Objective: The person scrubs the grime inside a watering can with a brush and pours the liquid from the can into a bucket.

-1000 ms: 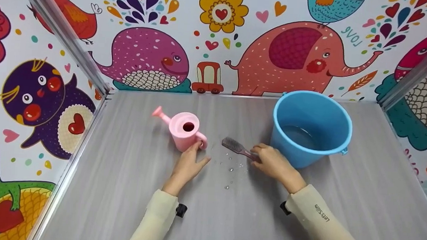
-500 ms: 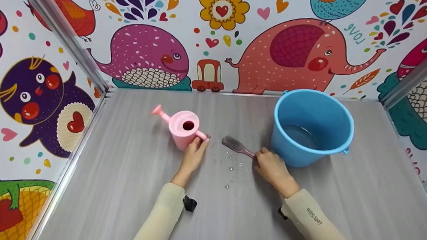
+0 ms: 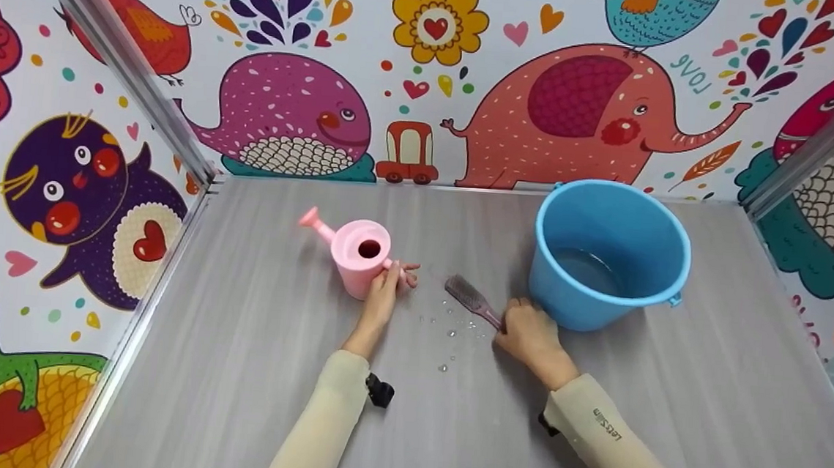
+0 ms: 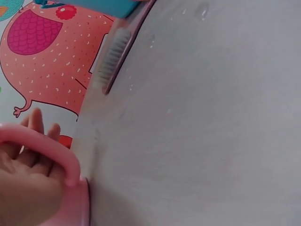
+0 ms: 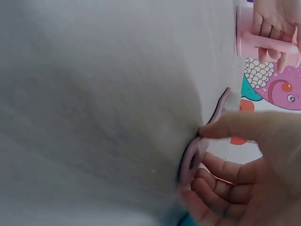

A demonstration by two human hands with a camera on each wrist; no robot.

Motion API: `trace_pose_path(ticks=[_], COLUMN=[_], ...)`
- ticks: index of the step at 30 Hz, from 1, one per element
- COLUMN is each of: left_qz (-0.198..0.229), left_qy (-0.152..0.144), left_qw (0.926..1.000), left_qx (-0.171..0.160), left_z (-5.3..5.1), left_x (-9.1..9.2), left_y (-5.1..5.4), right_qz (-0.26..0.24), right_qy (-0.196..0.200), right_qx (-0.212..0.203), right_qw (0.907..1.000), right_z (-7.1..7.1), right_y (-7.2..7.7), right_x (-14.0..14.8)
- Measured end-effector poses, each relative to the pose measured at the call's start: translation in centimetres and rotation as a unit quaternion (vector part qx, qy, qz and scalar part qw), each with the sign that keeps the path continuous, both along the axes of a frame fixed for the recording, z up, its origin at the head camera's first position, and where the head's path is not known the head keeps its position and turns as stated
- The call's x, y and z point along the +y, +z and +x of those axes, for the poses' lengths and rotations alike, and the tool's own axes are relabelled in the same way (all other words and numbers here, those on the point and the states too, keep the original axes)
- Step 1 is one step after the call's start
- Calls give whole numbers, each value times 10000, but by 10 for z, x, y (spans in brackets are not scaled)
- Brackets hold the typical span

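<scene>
A pink watering can [image 3: 355, 275] stands upright on the tabletop, its spout toward the far left. My left hand [image 3: 381, 299] is at its handle [image 4: 51, 149], with the fingers passed through the loop and the thumb against it. To the right lies a hairbrush [image 3: 465, 294] with a pinkish-purple back, bristles up. My right hand [image 3: 533, 339] pinches its handle [image 5: 190, 165] between thumb and fingers, low against the table. In the left wrist view the brush's bristles [image 4: 114, 55] face the wall. The can's base is partly hidden by my left hand.
Just beyond my right hand stands a blue bucket [image 3: 579, 310] with some clear liquid at its bottom. Several water drops [image 3: 452, 333] dot the grey tabletop [image 3: 231, 368] between the hands. Cartoon-printed walls [image 3: 426, 102] close off the back and sides.
My left hand has reached farther into the can's handle, fingers now showing past it. My right hand has closed on the hairbrush and drawn it slightly toward me and right.
</scene>
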State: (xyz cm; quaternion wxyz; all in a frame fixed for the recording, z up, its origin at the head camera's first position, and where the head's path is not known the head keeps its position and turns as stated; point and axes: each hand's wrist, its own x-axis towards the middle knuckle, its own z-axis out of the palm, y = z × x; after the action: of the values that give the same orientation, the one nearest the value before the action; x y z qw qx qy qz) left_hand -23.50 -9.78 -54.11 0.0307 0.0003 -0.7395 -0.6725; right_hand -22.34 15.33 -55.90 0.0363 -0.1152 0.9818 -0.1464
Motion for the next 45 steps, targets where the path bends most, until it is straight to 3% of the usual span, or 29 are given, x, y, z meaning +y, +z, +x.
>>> trace_pose_path(ticks=[2,4,6,8,10,12,15,17,18,20,22,24,27,29,32,36,39,42,45], left_qz=[8,-57,-32,29,80,61,-20,-43,-64,-36,-36,-98,-275,-456,-603,-732,-1119,-1410,-1329], left_qy=[-53,-60,19,106,124,98,82,112,136,201,251,295,345,383,398,259,187,242,342], left_qw=[10000,10000,10000,9999,9998,9999,9998,9998,9998,9997,9996,9994,9989,9982,9973,9965,9924,9880,9890], left_qx=[-10,-4,-69,-128,-97,21,168,160,162,138,133,151,127,118,142,297,483,575,545], left_z=[5,6,7,8,8,9,9,11,11,12,13,14,13,11,6,9,12,16,20], left_x=[1,0,-3,-5,-9,-12,-14,-16,-16,-16,-16,-16,-15,-14,-11,-5,-1,3,5], left_y=[9,10,8,6,3,2,1,1,1,2,1,1,-9,-18,-34,-36,-37,-36,-36], right_qz=[-96,-342,-833,-1599,-2686,-3786,-5082,-5543,-5727,-5973,-6169,-6290,-6294,-6220,-6063,-5796,-5426,-4643,-3550], right_qy=[-120,-189,-231,-294,-344,-507,-817,-1015,-1059,-996,-885,-773,-693,-648,-541,-380,-195,128,499], right_qx=[-245,-453,-684,-940,-1287,-1575,-1895,-1890,-1871,-1806,-1710,-1602,-1447,-1333,-1141,-811,-423,190,869], right_qw=[9996,9982,9939,9822,9540,9107,8362,8042,7911,7751,7631,7568,7603,7688,7851,8100,8387,8854,9295], right_z=[0,1,2,1,-1,-3,-5,-4,-3,-1,1,2,3,2,1,-1,-3,-3,0], right_y=[0,1,3,6,11,17,28,35,38,45,52,57,65,69,75,83,89,98,112], right_x=[2,4,5,5,6,6,5,3,1,-3,-7,-11,-17,-21,-26,-34,-41,-47,-54])
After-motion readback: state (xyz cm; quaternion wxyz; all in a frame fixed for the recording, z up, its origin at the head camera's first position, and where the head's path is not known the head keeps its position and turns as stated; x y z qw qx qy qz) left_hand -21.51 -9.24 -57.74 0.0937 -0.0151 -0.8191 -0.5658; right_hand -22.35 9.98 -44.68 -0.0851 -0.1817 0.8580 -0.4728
